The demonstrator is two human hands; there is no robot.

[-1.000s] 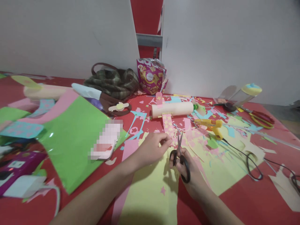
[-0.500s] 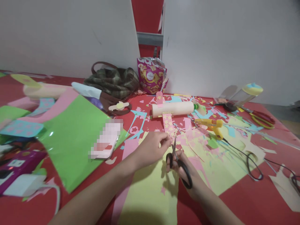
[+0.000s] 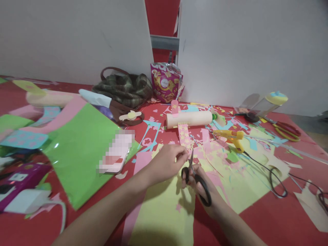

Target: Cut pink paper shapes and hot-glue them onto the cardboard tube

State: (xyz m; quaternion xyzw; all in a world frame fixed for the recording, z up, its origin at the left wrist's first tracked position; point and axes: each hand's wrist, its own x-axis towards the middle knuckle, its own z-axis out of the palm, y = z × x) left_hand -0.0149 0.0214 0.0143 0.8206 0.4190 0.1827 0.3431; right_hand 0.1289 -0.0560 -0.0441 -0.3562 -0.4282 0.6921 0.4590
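Note:
My right hand (image 3: 196,181) has its fingers through the handles of black-handled scissors (image 3: 202,186), whose blades are slightly apart and point away from me. Just left of the blades, my left hand (image 3: 171,160) is closed in a pinch; whatever is between its fingertips is too small to make out. Under both hands lies a yellow paper sheet (image 3: 164,212) with a small pink star (image 3: 178,207) on it. Beyond the fingertips, a pink strip with yellow stars (image 3: 183,133) hangs from a cream paper tube (image 3: 194,119).
A yellow glue gun (image 3: 234,136) with a black cord lies right of the tube among paper scraps. On the left are a green sheet (image 3: 74,164), a phone (image 3: 118,152) and a purple power strip (image 3: 23,181). A snack bag (image 3: 166,82) and pliers (image 3: 285,131) are farther back.
Hardly anything differs. Both hands and the scissors hold nearly the same pose, with the blades still beside my left fingertips.

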